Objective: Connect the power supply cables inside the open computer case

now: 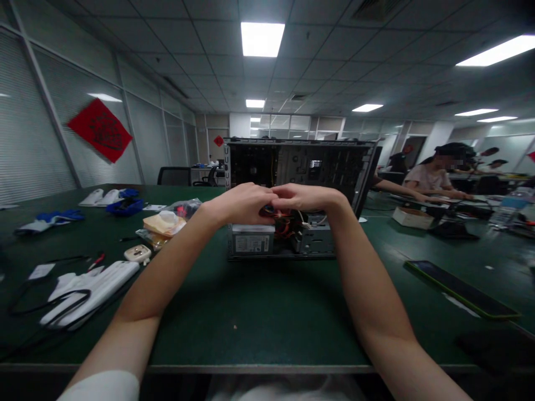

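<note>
An open computer case (251, 142) stands upright on the green table, its inside facing me. My left hand (246, 204) and my right hand (301, 196) meet in front of it, fingers bent and closed together over a bundle of coloured wires (285, 227). Exactly which wires each hand pinches is partly hidden by the fingers. Under my left hand sits the power supply (252, 243) with its label. Below my right hand is a metal drive bay (316, 239), with a pale connector (307, 225) beside it.
To the left lie a white power strip (98, 292) with black cords, plastic bags (167, 223), a blue tray (124, 206) and gloves (62, 216). On the right are a phone-like slab (460, 287), a carton (413, 218), a bottle (513, 206) and a seated person (432, 178).
</note>
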`<state>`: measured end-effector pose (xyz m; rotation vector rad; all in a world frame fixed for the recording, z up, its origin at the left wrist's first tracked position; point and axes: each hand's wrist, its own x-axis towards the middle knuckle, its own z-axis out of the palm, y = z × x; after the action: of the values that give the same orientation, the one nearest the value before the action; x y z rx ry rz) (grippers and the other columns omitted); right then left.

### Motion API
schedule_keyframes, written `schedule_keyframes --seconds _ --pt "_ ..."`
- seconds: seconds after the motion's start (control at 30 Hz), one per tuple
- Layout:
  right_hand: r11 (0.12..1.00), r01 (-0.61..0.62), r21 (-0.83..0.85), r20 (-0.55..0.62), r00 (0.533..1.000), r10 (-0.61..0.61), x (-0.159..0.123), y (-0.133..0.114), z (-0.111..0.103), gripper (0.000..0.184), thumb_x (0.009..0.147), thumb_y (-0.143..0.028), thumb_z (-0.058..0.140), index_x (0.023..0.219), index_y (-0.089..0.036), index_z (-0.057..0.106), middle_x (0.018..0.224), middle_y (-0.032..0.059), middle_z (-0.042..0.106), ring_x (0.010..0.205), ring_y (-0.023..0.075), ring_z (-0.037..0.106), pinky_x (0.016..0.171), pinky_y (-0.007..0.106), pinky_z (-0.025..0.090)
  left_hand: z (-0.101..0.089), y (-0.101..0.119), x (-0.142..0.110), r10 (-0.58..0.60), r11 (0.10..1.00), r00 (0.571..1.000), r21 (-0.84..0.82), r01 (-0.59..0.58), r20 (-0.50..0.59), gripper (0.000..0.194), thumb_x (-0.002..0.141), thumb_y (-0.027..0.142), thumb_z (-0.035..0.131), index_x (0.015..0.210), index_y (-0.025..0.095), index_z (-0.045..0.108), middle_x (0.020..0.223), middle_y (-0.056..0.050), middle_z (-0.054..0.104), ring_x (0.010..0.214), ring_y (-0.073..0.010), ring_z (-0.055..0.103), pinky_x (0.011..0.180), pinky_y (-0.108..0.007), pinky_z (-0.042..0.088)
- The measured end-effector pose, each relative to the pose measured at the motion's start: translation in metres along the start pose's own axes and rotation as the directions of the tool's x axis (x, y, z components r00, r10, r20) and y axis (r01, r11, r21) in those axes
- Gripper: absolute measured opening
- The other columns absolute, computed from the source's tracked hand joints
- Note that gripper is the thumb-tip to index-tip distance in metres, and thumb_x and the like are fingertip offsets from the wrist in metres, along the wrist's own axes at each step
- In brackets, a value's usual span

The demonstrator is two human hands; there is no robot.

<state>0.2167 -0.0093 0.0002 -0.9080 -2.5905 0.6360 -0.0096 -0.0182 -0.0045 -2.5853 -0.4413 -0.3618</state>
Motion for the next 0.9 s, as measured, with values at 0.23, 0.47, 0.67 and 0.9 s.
schedule_keyframes --seconds 0.23,0.47,0.67,0.9 --pt "0.994 -0.1 0.039 0.193 0.977 0.09 -0.021 0.003 -0.015 0.057 0.086 -0.06 0.078 0.114 -0.011 0.075 0.099 0.0058 0.072 0.089 0.0195 0.062 0.079 0.03 0.049 -0.017 -0.003 -0.011 -0.067 0.997 0.997 -0.025 0.066 -0.036 0.037 0.091 0.026 0.073 0.127 0.019 0.072 0.118 -0.009 0.078 0.104 -0.0234 0.073 0.084 -0.03 0.05" --pt "0.996 -0.072 -0.058 0.134 0.988 0.079 -0.02 -0.025 -0.007 0.054 0.087 -0.066 0.073 0.102 -0.014 0.076 0.088 0.0037 0.069 0.081 0.0187 0.059 0.072 0.03 0.045 -0.021 -0.002 -0.014 -0.05 0.998 0.991 0.023 0.053 -0.125 0.03 0.088 0.017 0.072 0.117 0.018 0.075 0.111 -0.009 0.079 0.104 -0.0238 0.073 0.09 -0.033 0.051" --pt "0.985 -0.064 -0.163 -0.042 0.997 0.057 -0.021 -0.032 -0.006 0.051 0.09 -0.066 0.067 0.075 -0.017 0.069 0.064 -0.002 0.052 0.06 0.0124 0.04 0.055 0.029 0.031 -0.022 0.002 -0.012 -0.025 0.998 0.969 0.055 0.039 -0.245 0.045 0.09 0.018 0.072 0.134 0.017 0.065 0.139 -0.015 0.069 0.132 -0.0303 0.064 0.108 -0.043 0.051" --pt "0.999 -0.023 -0.026 -0.114 0.993 0.02 -0.026 -0.02 -0.013 0.046 0.088 -0.06 0.071 0.088 -0.016 0.081 0.07 0.0006 0.065 0.063 0.0144 0.052 0.059 0.028 0.037 -0.026 -0.003 -0.02 -0.122 0.954 0.961 -0.296 0.045 -0.247 0.065 0.091 0.026 0.076 0.151 0.016 0.052 0.144 -0.017 0.066 0.129 -0.0263 0.067 0.109 -0.037 0.053"
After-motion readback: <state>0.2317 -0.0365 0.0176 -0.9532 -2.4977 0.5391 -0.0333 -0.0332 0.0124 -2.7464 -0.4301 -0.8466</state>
